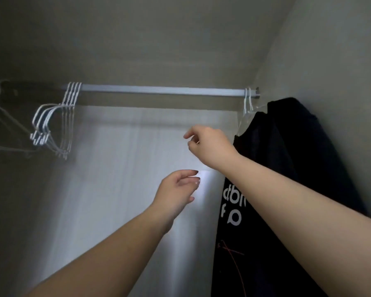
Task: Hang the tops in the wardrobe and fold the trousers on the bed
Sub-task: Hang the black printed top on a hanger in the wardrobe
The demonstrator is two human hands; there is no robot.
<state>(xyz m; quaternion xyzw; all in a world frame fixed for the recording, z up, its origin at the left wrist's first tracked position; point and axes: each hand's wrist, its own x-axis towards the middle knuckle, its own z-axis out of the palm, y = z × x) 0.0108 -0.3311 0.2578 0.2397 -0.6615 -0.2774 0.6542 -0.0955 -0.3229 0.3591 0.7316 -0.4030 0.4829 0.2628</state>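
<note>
A black top (287, 168) with white letters on its front hangs at the right end of the wardrobe rail (159, 91), close to the right side wall (330, 61). It hangs from white hanger hooks (247, 101) looped over the rail right by its end. The cloth drops down past the bottom edge of the view, and a thin red thread (234, 260) lies on its lower part.

The right hand (210, 144) is up in the air just left of the top's shoulder, below the rail. Its fingers are loosely bent and the thumb and first finger are close together, but nothing is seen between them. It does not touch the rail, and the wrist crosses in front of the black cloth.

The left hand (176, 189) is lower, in front of the pale back wall (116, 168). Its fingers are loose and a little bent, and it holds nothing.

Toward the left end of the rail hangs a bunch of empty white wire hangers (56, 125), pressed together. A few more hangers (0, 116) show dimly at the far left edge
</note>
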